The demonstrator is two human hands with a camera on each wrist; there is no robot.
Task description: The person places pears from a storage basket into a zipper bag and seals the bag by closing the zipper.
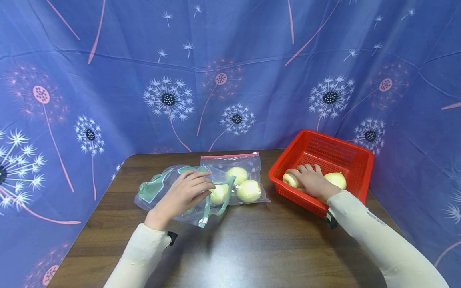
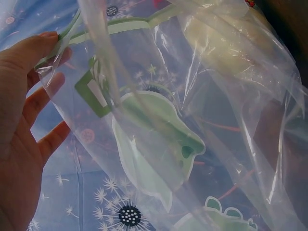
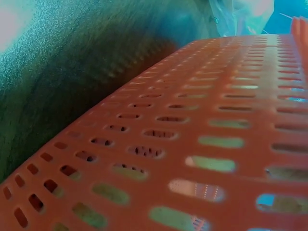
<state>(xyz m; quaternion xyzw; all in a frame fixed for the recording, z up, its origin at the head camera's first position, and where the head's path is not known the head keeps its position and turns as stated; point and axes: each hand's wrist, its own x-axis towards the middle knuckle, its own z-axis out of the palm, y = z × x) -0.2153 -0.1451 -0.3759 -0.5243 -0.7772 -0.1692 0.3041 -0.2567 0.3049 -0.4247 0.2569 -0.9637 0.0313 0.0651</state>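
Note:
My left hand (image 1: 185, 194) pinches the edge of a clear zip bag (image 2: 154, 139) with green trim and green cartoon prints; its thumb and fingers are at the green zip strip (image 2: 125, 25). A yellow-green apple (image 1: 218, 194) shows at that bag's mouth. Inside the red basket (image 1: 360, 176), my right hand (image 1: 314, 182) grips a yellow-green apple (image 1: 291, 179), fingers curled over its top. Another apple (image 1: 335, 180) lies in the basket beside this hand. In the right wrist view the basket's slotted wall (image 3: 192, 120) hides the right hand.
Behind the green bag lies a clear bag (image 1: 230, 162) with a red zip, and two apples (image 1: 248, 191) show at it. Both bags and the basket sit on a brown wooden table (image 1: 252, 248). A blue dandelion-print cloth (image 1: 273, 96) hangs behind the table.

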